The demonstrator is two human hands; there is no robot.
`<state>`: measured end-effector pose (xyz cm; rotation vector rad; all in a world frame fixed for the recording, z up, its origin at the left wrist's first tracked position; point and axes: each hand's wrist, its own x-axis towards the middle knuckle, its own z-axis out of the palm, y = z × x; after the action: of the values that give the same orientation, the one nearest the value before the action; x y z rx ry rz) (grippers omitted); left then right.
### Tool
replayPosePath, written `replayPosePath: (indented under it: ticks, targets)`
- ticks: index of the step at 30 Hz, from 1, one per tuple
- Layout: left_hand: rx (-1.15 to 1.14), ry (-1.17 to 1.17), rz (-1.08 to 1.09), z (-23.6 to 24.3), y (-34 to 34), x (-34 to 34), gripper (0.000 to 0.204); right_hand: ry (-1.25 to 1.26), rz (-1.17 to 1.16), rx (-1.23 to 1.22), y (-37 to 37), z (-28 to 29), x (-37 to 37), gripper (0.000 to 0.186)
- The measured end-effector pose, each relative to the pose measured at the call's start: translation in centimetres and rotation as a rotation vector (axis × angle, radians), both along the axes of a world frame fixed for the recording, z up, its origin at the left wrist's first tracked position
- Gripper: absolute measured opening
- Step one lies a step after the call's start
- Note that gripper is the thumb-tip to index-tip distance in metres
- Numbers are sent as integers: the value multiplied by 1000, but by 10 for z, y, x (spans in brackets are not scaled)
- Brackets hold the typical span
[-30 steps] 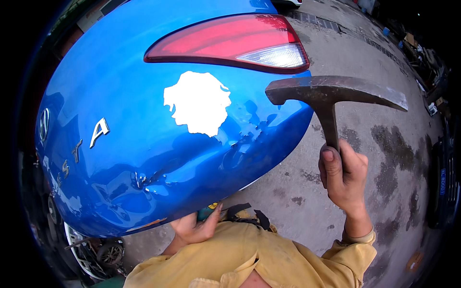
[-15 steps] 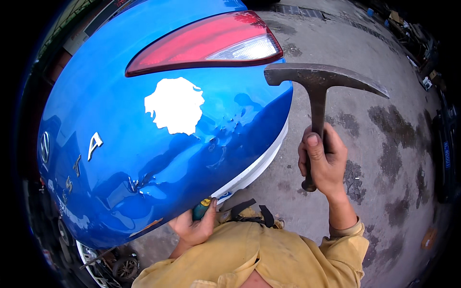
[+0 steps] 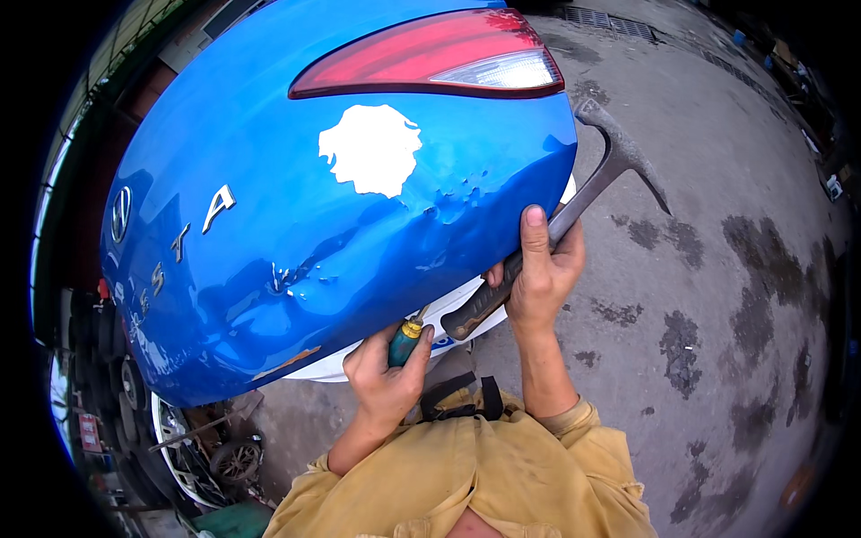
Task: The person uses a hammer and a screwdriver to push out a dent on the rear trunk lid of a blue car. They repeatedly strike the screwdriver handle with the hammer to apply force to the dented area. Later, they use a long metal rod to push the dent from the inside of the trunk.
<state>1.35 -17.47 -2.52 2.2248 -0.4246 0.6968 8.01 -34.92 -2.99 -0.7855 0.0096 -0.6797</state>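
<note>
A dented blue car boot lid [image 3: 269, 224] fills the upper left, with a red tail light [image 3: 430, 54] at its top and a white patch of filler [image 3: 372, 148] near the middle. My right hand [image 3: 538, 278] grips the dark handle of a metal body hammer [image 3: 610, 157]; its head sits just past the lid's right edge, partly behind it. My left hand [image 3: 390, 372] holds a screwdriver with a teal and yellow handle [image 3: 405, 336] at the lid's lower edge, its shaft pointing under the panel.
Stained concrete ground [image 3: 717, 269] spreads to the right. A white car body part [image 3: 448, 323] shows under the lid. Wheels and scrap parts [image 3: 206, 448] lie at the lower left. A drain grate [image 3: 610, 22] runs along the far top.
My right hand has swung the hammer down and in toward the lid's right edge, so its head now tucks behind the panel. My left hand has shifted right with the screwdriver.
</note>
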Motion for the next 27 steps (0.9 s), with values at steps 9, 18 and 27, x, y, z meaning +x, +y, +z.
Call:
replayPosePath:
  ticks: [9, 18, 27]
  targets:
    - [157, -150, -9, -9, 17, 9, 29, -19, 30, 6, 5, -4, 3, 28]
    - [192, -160, -60, 0, 12, 8, 30, -35, -48, -53, 1, -6, 7, 30]
    - [77, 44, -85, 27, -4, 9, 27, -104, -31, -43, -1, 0, 11, 27]
